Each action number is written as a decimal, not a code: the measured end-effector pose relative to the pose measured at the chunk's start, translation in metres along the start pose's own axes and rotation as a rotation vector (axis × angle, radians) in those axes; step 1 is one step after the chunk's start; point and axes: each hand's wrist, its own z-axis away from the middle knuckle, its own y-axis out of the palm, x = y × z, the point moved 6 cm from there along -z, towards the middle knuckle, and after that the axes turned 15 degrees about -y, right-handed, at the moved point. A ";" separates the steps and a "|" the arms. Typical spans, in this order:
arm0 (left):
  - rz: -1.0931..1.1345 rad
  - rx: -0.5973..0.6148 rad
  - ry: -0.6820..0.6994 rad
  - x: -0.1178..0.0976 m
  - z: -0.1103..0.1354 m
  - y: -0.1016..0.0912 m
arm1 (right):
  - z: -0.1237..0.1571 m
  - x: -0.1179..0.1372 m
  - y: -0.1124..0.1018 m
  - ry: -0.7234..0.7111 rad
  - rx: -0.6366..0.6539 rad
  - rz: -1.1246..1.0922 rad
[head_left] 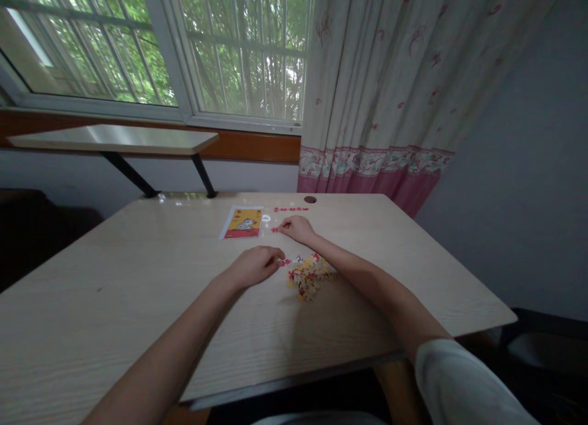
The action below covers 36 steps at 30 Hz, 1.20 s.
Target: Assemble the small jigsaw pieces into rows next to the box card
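Observation:
My right hand reaches toward the far part of the table, its fingertips closed on a red jigsaw puzzle piece. Nearer to me, my left hand is curled, thumb and fingers pinched at a red puzzle piece lying at the edge of the pile. The pile of loose puzzle pieces, yellow, red, white and tan, spreads between my left hand and right forearm. Beyond my right hand runs a row of red pieces. A picture sheet with a cartoon animal lies left of my right hand.
The pale wooden table carries a raised shelf on black legs at the far left. A round cable hole sits near its back edge. Behind are a barred window and a floral curtain.

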 end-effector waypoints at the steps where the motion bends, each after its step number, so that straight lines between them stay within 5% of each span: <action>1: 0.001 0.001 0.002 0.000 0.000 0.001 | 0.000 0.000 0.000 0.001 0.000 -0.007; 7: 0.009 0.003 0.009 0.003 -0.001 0.002 | 0.006 -0.002 -0.009 -0.010 0.000 -0.036; 18: -0.029 -0.085 -0.023 -0.004 0.000 -0.004 | 0.085 0.015 -0.060 -0.182 -0.029 -0.042; 25: 0.043 -0.059 -0.098 0.002 -0.005 0.000 | 0.102 0.016 -0.069 -0.199 -0.132 -0.054; 36: 0.575 -0.053 -0.111 0.002 -0.009 0.004 | 0.109 0.041 -0.068 -0.376 -0.234 0.112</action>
